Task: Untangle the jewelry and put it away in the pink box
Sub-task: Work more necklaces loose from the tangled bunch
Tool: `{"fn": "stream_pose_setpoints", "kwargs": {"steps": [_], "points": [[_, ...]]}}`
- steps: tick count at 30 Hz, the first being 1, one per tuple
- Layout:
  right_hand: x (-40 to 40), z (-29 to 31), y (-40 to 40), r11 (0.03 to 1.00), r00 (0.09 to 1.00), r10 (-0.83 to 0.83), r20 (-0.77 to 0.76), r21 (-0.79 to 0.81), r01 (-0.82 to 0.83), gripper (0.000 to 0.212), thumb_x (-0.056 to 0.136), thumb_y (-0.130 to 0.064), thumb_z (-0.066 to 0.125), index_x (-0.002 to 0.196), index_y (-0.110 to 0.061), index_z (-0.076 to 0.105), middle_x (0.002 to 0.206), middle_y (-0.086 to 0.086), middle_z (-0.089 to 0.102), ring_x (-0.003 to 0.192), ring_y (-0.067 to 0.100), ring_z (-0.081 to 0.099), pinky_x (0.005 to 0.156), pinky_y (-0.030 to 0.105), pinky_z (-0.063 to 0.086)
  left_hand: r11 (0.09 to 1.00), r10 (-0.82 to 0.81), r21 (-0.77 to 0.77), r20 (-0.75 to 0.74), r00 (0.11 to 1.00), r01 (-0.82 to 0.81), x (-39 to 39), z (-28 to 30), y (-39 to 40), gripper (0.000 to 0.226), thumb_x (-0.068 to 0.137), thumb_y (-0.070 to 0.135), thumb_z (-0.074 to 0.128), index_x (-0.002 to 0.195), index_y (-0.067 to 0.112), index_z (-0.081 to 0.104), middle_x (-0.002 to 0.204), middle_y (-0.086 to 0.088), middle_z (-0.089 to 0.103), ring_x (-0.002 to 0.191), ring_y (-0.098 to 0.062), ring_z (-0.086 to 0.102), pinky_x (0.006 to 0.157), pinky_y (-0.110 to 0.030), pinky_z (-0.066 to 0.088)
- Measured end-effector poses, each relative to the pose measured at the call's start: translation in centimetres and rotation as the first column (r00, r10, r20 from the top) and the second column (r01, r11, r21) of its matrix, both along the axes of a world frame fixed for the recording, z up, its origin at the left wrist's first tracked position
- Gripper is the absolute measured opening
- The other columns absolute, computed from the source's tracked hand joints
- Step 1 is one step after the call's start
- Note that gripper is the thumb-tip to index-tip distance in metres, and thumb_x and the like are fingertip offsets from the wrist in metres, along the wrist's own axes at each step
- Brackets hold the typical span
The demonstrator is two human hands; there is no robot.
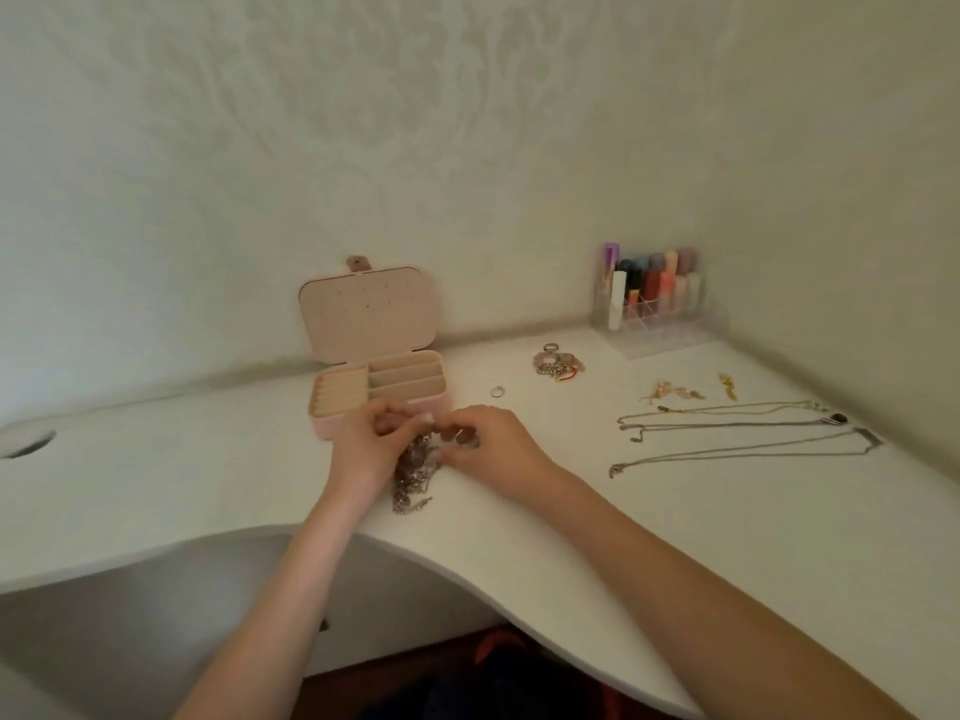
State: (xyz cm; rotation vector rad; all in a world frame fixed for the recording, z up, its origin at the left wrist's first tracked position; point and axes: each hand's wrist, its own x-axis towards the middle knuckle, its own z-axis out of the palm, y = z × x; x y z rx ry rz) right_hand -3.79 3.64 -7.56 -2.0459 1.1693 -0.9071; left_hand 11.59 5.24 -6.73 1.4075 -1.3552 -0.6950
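A tangled clump of silvery chains (pixel 411 472) lies on the white desk (pixel 208 459) just in front of the pink box (pixel 379 392). My left hand (pixel 366 439) and my right hand (pixel 488 441) meet above the clump, both pinching its top end with their fingertips; the rest of the clump trails toward the desk's front edge. The box stands open, lid upright, and I see no jewelry in its beige compartments. Three long necklaces (pixel 737 433) lie stretched out straight to the right.
A small ring (pixel 497 391) lies right of the box. Beyond it sits a pile of bracelets (pixel 557 362); gold earrings (pixel 675 393) lie farther right. A clear organizer of cosmetics (pixel 657 298) stands in the back corner. The desk's front edge curves inward.
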Motion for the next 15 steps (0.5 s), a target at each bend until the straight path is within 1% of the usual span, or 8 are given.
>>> {"fn": "stream_pose_setpoints", "kwargs": {"steps": [2,3,5,7,10,12,14,15], "points": [[0.1,0.3,0.1,1.0,0.998,-0.015,0.056,0.026,0.013,0.031,0.081,-0.022,0.074,0.111,-0.017,0.07,0.093,-0.005,0.066,0.075,0.001,0.054,0.072,0.017,0.041,1.0,0.002,0.025,-0.128,0.992,0.001,0.3,0.0,-0.4,0.011,0.08,0.013,0.074,0.077,0.015,0.063,0.06,0.01,0.068,0.057,0.003,0.062,0.06,-0.014,0.05],[-0.1,0.5,0.0,0.999,0.999,-0.028,0.03,0.017,0.027,0.033,0.081,-0.026,0.074,0.113,-0.021,0.069,0.093,-0.011,0.064,0.077,-0.003,0.054,0.074,0.018,0.042,0.999,0.008,0.032,-0.191,0.981,-0.002,0.3,0.0,-0.4,0.011,0.082,0.013,0.073,0.077,0.014,0.063,0.061,0.009,0.068,0.055,0.001,0.062,0.056,-0.016,0.05],[-0.8,0.8,-0.5,0.992,0.98,-0.121,-0.158,-0.062,0.112,0.041,0.081,-0.035,0.073,0.12,-0.025,0.064,0.109,-0.008,0.064,0.099,0.007,0.057,0.087,0.027,0.044,0.999,0.024,0.032,-0.351,0.936,-0.014,0.5,-0.1,-0.4,0.009,0.086,0.011,0.067,0.08,0.012,0.061,0.059,0.009,0.066,0.05,0.0,0.059,0.05,-0.014,0.048],[-1.9,1.0,-0.5,0.977,0.907,-0.209,-0.365,-0.114,0.179,0.045,0.087,-0.041,0.064,0.127,-0.02,0.058,0.13,0.003,0.057,0.123,0.021,0.048,0.098,0.032,0.038,1.0,0.014,0.014,-0.575,0.818,-0.007,1.0,0.0,-0.5,0.007,0.09,0.007,0.061,0.084,0.01,0.06,0.06,0.008,0.067,0.052,-0.002,0.06,0.053,-0.013,0.05],[-2.2,0.3,0.5,0.996,0.821,-0.092,-0.564,-0.049,0.078,0.053,0.1,-0.044,0.037,0.142,-0.011,0.039,0.151,0.008,0.035,0.143,0.024,0.025,0.112,0.034,0.021,0.996,-0.086,-0.056,-0.826,0.557,0.069,1.9,0.0,-0.7,0.013,0.093,-0.001,0.051,0.089,0.008,0.059,0.07,0.001,0.07,0.063,-0.005,0.066,0.063,-0.014,0.054],[-0.9,-0.5,1.3,0.999,0.772,-0.032,-0.635,-0.054,-0.003,0.064,0.101,-0.049,0.021,0.152,-0.011,0.017,0.16,0.003,0.013,0.148,0.017,0.006,0.119,0.039,0.002,0.991,-0.121,-0.078,-0.874,0.47,0.11,2.2,0.0,-0.7,0.017,0.092,-0.006,0.047,0.092,0.007,0.058,0.072,-0.002,0.071,0.065,-0.006,0.068,0.064,-0.015,0.055],[1.2,-0.6,1.6,0.995,0.781,0.03,-0.624,-0.057,-0.084,0.064,0.101,-0.051,0.014,0.153,-0.014,0.011,0.161,0.0,0.008,0.148,0.012,0.0,0.119,0.04,-0.004,0.987,-0.131,-0.065,-0.859,0.495,0.148,2.1,0.2,-0.6,0.02,0.089,-0.008,0.049,0.093,0.009,0.058,0.074,-0.003,0.072,0.065,-0.007,0.069,0.062,-0.016,0.056],[2.2,-0.6,1.5,0.992,0.812,0.07,-0.579,-0.045,-0.117,0.061,0.101,-0.049,0.015,0.153,-0.016,0.013,0.161,0.0,0.011,0.148,0.012,0.003,0.119,0.039,-0.002,0.984,-0.14,-0.062,-0.845,0.516,0.164,2.1,0.2,-0.6,0.021,0.087,-0.008,0.051,0.094,0.01,0.059,0.077,-0.004,0.073,0.067,-0.008,0.069,0.063,-0.017,0.056]]}}
